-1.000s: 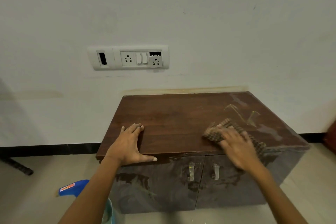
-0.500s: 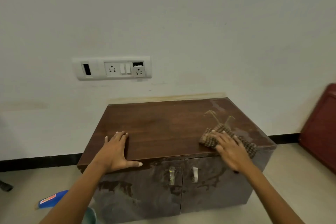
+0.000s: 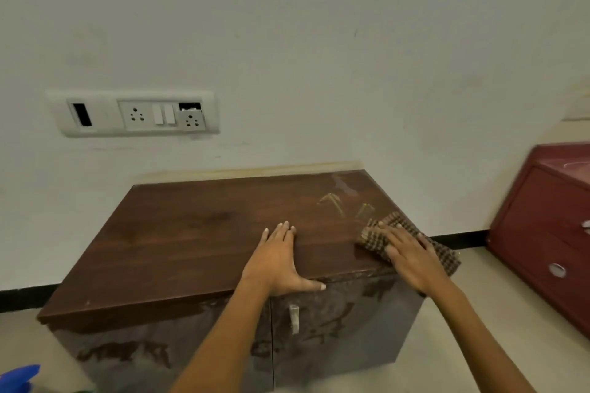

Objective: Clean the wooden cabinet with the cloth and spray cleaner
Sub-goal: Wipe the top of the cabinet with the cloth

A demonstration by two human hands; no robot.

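Step in hand: wiping the top panel of the wooden cabinet [image 3: 191, 242]. The cabinet stands on the floor against the wall, below a socket panel [image 3: 134, 113]. The checked brown cloth [image 3: 373, 238] lies on the top near the front right corner, and one end hangs past the right edge. The right hand [image 3: 412, 262] lies flat on the cloth, fingers straight and slightly spread, pressing it to the wood; it pinches nothing. The left hand [image 3: 277, 262] rests flat on the bare top near the middle of the front edge, fingers straight and together, thumb spread along the edge; it appears to brace the body and holds nothing. Yellowish marks [image 3: 348, 209] show on the wood just beyond the cloth, with a pale smear nearer the back right corner. The next move probably calls for pushing the cloth away from the body over these marks with firm downward pressure while the left hand keeps the stance steady. The two doors below the top show dark streaks around the one visible handle [image 3: 293, 317], so the front is judged not yet finished. A blue object [image 3: 19, 376] at the lower left, cut off by the frame edge, may be the spray cleaner; neither hand touches it. Fresh spray on the marks may be needed if dry wiping fails.
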